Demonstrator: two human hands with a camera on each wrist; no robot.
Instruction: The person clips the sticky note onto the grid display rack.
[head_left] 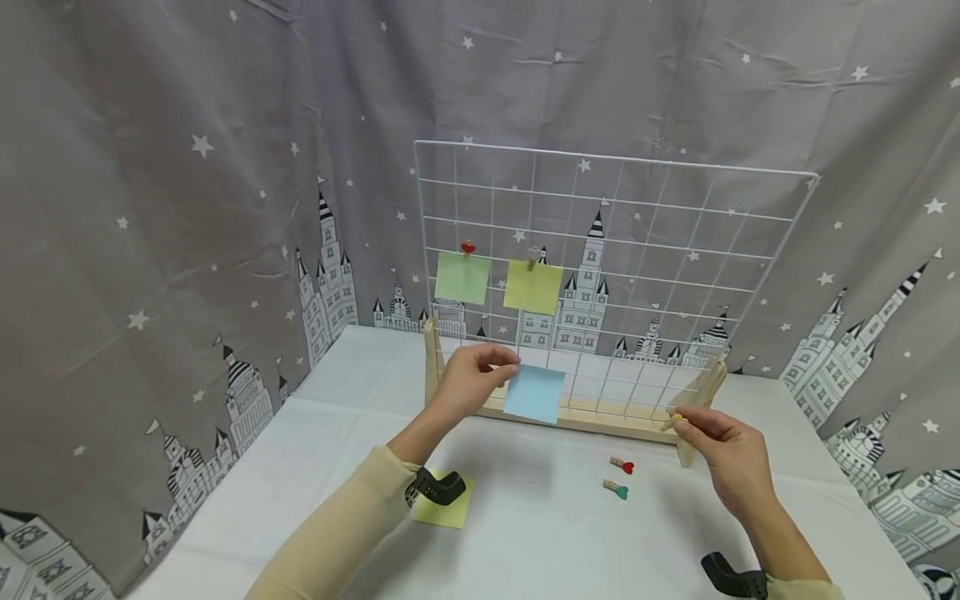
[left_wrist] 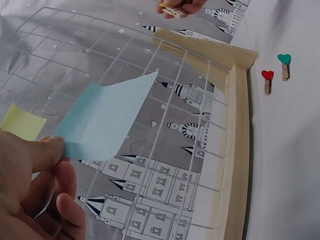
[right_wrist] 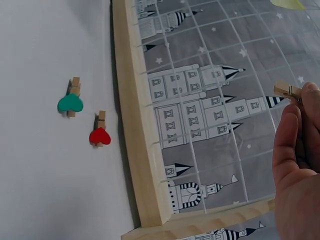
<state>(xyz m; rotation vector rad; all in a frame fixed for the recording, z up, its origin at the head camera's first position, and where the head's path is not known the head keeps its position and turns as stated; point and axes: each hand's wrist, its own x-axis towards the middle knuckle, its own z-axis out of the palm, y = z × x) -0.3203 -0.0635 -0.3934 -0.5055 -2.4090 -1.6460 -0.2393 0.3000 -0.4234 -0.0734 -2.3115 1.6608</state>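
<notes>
My left hand [head_left: 472,379] pinched a light-blue sticky note [head_left: 536,393] by its edge, in front of the lower part of a white wire grid [head_left: 615,158]. My right hand [head_left: 726,450] pinched a mini wooden clothespin [right_wrist: 287,90] toward the grid's right end. Green [head_left: 462,279] and yellow notes [head_left: 532,292] hung clipped higher up. On the bench [head_left: 540,542] lay red-heart [head_left: 623,465] and teal-heart clothespins [head_left: 616,488].
</notes>
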